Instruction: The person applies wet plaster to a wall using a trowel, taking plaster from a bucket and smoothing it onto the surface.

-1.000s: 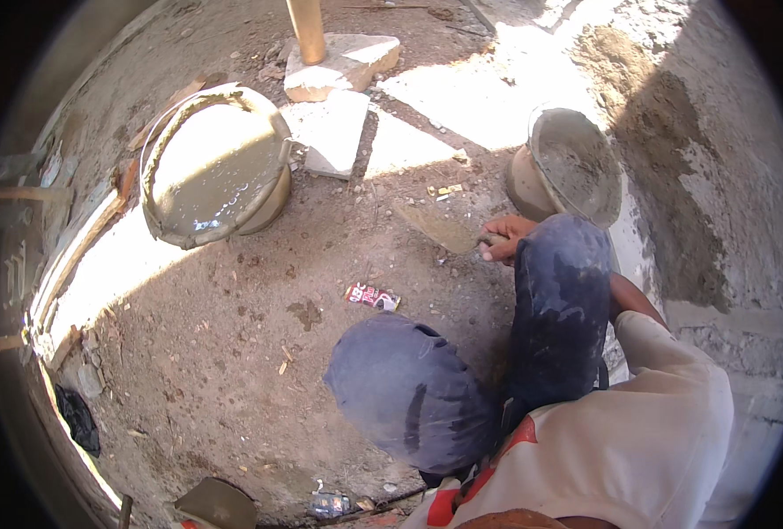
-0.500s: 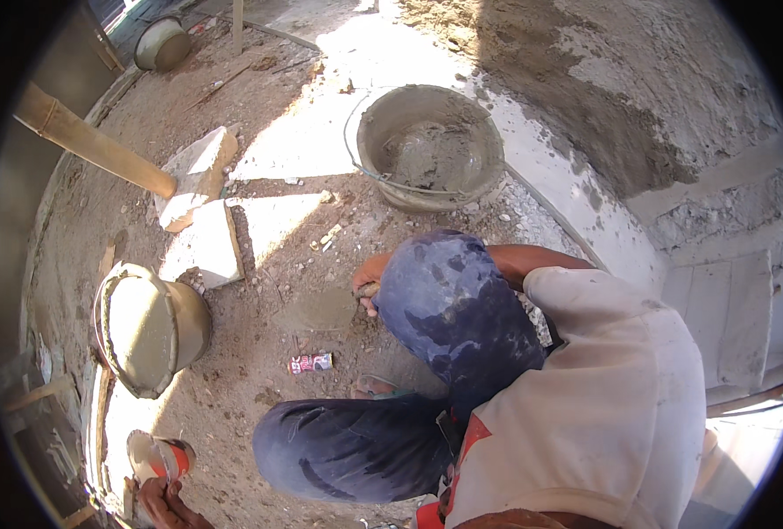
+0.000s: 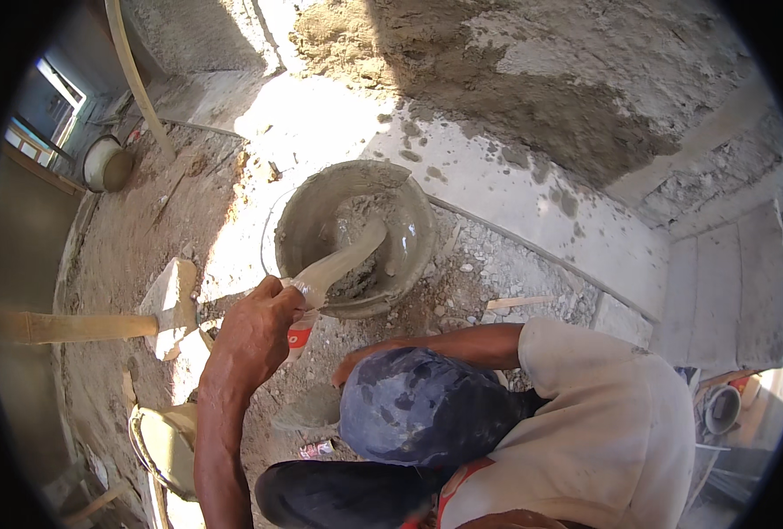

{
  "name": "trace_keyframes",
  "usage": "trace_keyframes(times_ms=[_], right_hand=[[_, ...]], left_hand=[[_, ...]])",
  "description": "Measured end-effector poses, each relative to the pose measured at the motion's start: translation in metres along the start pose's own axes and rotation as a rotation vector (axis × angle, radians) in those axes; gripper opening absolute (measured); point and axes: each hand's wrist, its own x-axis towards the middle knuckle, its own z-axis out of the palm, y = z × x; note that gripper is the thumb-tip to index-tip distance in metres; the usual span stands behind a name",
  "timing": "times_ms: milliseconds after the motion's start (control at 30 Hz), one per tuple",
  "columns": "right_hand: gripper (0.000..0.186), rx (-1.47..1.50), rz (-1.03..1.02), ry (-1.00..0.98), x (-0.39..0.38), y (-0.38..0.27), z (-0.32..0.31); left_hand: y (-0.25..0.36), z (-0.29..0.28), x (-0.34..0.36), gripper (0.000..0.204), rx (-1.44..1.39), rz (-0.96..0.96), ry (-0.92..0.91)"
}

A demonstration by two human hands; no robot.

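Note:
My left hand (image 3: 264,326) is shut on a clear plastic container (image 3: 299,339) with a red band, tipped over the near rim of a grey mortar bucket (image 3: 418,203). A pale, cloudy stream (image 3: 347,256) pours from it onto the wet grey mix inside. My right hand (image 3: 352,370) is low beside my bent knee (image 3: 418,406), partly hidden by it, closed on a trowel whose muddy blade (image 3: 308,406) rests near the ground. A small red-and-white wrapper (image 3: 316,449) lies beside the knee.
A bucket of grey slurry (image 3: 162,441) stands at lower left, another bucket (image 3: 105,167) farther back. A bamboo pole (image 3: 83,328) meets a pale block (image 3: 167,309) at left. A plastered wall (image 3: 515,79) and concrete ledge (image 3: 585,264) run along the back and right, with rubble below.
My left hand has risen from lower left with the container, which now pours into the bucket. The view has swung toward the wall. My right hand stays low by the knee.

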Motion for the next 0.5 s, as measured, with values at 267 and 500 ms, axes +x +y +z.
trace_keyframes(times_ms=[267,500], right_hand=[[0.053,0.055,-0.057,0.014,0.007,0.0,0.004],[0.058,0.005,0.052,0.136,-0.004,0.002,0.0]], left_hand=[[-0.05,0.064,-0.205,0.021,0.043,-0.393,0.762],[0.01,0.143,-0.448,0.025,0.207,-1.241,1.2]])
